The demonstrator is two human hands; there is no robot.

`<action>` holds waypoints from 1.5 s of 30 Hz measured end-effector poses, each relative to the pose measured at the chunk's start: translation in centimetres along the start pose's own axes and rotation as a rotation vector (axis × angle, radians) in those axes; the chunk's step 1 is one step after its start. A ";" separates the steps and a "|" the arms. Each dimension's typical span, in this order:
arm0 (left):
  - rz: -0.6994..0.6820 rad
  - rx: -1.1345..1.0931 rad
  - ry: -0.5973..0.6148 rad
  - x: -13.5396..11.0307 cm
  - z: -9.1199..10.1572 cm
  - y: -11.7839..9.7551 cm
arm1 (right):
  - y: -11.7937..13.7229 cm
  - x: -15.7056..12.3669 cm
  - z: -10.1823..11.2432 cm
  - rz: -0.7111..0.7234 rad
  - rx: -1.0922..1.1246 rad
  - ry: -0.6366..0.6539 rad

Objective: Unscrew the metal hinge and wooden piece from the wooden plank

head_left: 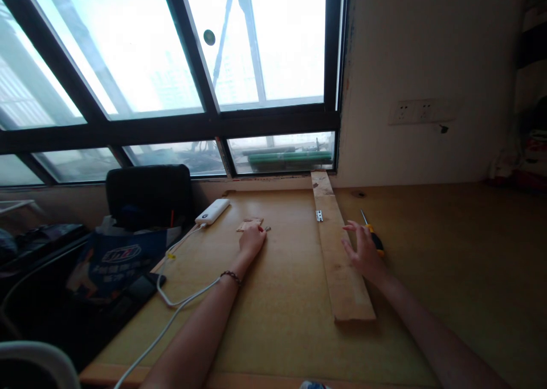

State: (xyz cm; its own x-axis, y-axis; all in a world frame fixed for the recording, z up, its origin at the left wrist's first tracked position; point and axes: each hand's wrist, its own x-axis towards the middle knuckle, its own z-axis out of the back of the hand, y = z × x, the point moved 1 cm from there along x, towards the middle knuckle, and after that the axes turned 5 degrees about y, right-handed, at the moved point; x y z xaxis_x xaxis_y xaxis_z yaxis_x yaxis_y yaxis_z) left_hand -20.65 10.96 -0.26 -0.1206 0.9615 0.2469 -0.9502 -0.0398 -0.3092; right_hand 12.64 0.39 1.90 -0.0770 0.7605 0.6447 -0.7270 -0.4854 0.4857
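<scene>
My left hand reaches across the wooden table and its curled fingers rest on a small flat wooden piece; a tiny metal part lies just right of it. My right hand hovers with fingers spread at the right edge of a long wooden plank that runs from the window sill toward me. A small metal hinge sits on the plank's far part. A screwdriver with a yellow and black handle lies just beyond my right hand, partly hidden by it.
A white power bank lies left of the wooden piece, its white cable trailing off the table's near left edge. A black chair back and a blue bag stand left of the table. Windows and a wall socket are behind.
</scene>
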 end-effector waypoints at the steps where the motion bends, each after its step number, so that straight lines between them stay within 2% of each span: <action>1: 0.034 0.013 0.005 0.1 -0.1 -0.2 | 0.0 0.0 0.0 0.000 -0.001 0.001; 8: 0.169 0.086 -0.009 1.1 -0.7 -1.1 | 0.6 -0.1 0.0 0.003 0.005 0.029; 23: 0.165 0.073 -0.024 0.7 -0.2 -0.6 | 0.9 -0.3 -0.2 0.007 0.004 0.049; 34: 0.118 0.185 -0.040 1.2 -0.3 -0.5 | 0.6 -0.3 -0.4 0.000 -0.002 0.036; 41: 0.085 0.266 -0.138 1.1 -0.2 -0.4 | 0.6 -0.3 -0.5 -0.003 -0.001 0.043; 45: 0.127 0.279 -0.163 1.3 -0.4 0.0 | 0.6 -0.3 -0.5 -0.013 -0.006 0.041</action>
State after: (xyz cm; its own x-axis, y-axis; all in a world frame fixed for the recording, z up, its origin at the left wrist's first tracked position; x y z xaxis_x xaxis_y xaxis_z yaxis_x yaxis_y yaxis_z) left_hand -20.70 12.29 -0.35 -0.2654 0.8891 0.3729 -0.9640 -0.2503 -0.0894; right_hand 11.93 0.09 1.66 -0.0955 0.7836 0.6138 -0.7319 -0.4732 0.4903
